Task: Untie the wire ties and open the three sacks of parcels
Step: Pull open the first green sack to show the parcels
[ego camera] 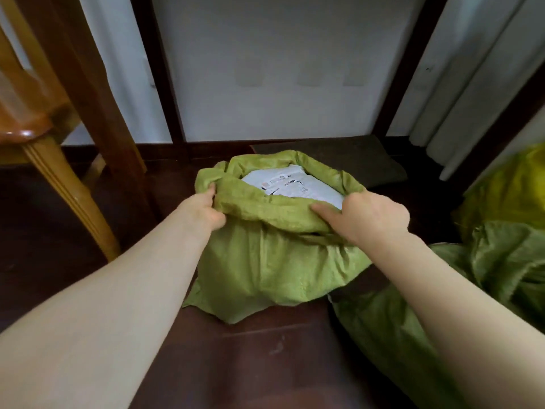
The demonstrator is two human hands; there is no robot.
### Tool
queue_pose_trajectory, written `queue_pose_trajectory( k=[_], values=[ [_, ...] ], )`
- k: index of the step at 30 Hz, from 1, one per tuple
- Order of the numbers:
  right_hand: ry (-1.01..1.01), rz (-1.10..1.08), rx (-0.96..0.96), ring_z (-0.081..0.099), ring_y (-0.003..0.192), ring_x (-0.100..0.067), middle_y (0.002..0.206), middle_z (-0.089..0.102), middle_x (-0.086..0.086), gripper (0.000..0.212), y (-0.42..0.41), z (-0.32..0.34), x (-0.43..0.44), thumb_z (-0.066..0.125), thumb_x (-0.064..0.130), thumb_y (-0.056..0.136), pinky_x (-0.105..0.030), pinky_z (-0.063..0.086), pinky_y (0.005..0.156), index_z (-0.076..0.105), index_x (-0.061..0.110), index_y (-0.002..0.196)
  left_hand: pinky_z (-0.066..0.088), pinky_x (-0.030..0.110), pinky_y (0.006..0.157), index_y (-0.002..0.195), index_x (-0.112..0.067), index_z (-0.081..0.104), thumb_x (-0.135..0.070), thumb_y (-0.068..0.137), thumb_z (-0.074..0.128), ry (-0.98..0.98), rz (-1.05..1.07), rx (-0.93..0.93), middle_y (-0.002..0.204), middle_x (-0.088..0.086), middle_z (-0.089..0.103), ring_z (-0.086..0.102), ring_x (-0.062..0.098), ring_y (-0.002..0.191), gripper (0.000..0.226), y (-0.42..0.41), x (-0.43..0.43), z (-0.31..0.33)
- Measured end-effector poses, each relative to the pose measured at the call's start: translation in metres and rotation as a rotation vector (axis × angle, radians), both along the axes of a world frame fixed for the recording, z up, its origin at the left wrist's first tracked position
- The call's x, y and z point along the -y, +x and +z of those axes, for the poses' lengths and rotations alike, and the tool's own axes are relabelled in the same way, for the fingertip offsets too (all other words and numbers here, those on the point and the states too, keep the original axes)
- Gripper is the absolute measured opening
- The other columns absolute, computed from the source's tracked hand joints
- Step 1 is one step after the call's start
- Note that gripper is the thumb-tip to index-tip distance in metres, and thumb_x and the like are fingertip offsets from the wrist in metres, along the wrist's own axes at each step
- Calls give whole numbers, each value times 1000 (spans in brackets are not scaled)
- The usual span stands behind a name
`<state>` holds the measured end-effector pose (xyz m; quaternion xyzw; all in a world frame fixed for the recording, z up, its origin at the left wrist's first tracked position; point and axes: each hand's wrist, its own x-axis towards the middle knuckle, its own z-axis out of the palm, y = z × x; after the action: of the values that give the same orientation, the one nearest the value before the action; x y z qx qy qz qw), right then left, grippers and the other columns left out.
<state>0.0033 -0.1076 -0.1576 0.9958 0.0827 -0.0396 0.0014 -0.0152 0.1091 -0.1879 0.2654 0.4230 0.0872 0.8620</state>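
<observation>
Green sack (265, 267): open, white parcel (295, 187) inside.
Your left hand (206, 211): grips sack's left rim.
Your right hand (374, 219): grips sack's right rim.

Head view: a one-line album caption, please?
Left hand and right hand grip green woven sack by its rim, exposing white parcel.

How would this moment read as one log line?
green sack: mouth open | left hand: grips rim | right hand: grips rim | white parcel: visible inside

Hands (205, 212) (376, 218) on open sack (265, 270)
</observation>
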Motion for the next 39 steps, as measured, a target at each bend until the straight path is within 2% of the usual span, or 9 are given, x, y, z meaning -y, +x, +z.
queue_pose_trajectory(
  k=[6, 10, 16, 20, 23, 30, 34, 36, 39],
  values=[
    [473, -396, -836, 68, 83, -41, 113, 59, -33, 116, -4, 0, 4, 32, 89, 67, -32, 55, 49, 39, -6, 133, 34, 47, 103, 135, -7, 46, -39, 97, 44, -170, -7, 96, 139, 14, 49, 47, 28, 128, 50, -1, 12, -17],
    [769, -457, -789, 67, 73, -41, 105, 60, -36, 83, 0, -13, -10, 61, 59, 79, -36, 57, 51, 36, 2, 135, 40, 44, 98, 133, -9, 49, -42, 94, 49, -96, -21, 17, 135, 12, 53, 51, 26, 125, 51, -9, 12, -19],
    [1396, -616, -864, 65, 90, -39, 123, 54, -23, 32, 9, -24, -20, 48, 1, 91, -51, 57, 65, 42, 8, 122, 49, 43, 93, 126, -8, 49, -25, 75, 76, 567, 114, -379, 125, 8, 54, 57, 28, 105, 60, -16, 0, -29],
    [1918, -751, -982, 51, 122, -37, 133, 50, -23, 41, 2, -27, -36, 30, -9, 92, -57, 40, 93, 44, -2, 130, 39, 42, 104, 131, -18, 47, -70, 59, 69, 964, -145, -398, 136, 10, 32, 41, 30, 122, 92, -12, 26, -1],
    [1926, -770, -983, 48, 126, -36, 133, 51, -23, 46, -12, -36, -50, 22, -11, 91, -52, 37, 98, 46, -6, 130, 47, 43, 96, 130, -18, 44, -71, 34, 75, 759, -285, -289, 131, 3, 40, 47, 27, 115, 114, -3, 40, 8],
    [1842, -872, -893, 65, 80, -23, 81, 64, -13, 14, -21, -66, -47, 44, -6, 86, -33, 54, 80, 56, 0, 90, 48, 34, 84, 119, -2, 51, 8, 86, 45, 626, -126, -290, 109, 9, 56, 54, 26, 95, 36, -3, 28, -25],
    [1785, -1019, -500, 53, 68, -19, 79, 48, -5, 21, -16, -58, -41, 51, 1, 86, -30, 47, 61, 48, 12, 104, 39, 11, 40, 138, 12, 31, 7, 99, 29, 353, -1, -213, 78, 24, 37, 41, 23, 66, 39, -25, 27, -7],
    [1950, -1092, -473, 61, 91, -28, 91, 55, -5, 16, -11, -47, -43, 52, 16, 88, -40, 51, 81, 50, 12, 103, 43, -2, 60, 137, 17, 27, 4, 101, 23, 165, 56, -195, 114, 40, 43, 51, 35, 102, 38, -40, 32, 2],
    [1920, -979, -717, 64, 98, -37, 112, 64, -10, 80, -15, -42, -56, 77, 58, 51, -52, 50, 83, 54, 20, 118, 40, 38, 100, 130, 2, 48, -4, 101, 21, 185, -71, -235, 135, 14, 49, 49, 28, 124, 40, -48, 31, -12]
  ],
)
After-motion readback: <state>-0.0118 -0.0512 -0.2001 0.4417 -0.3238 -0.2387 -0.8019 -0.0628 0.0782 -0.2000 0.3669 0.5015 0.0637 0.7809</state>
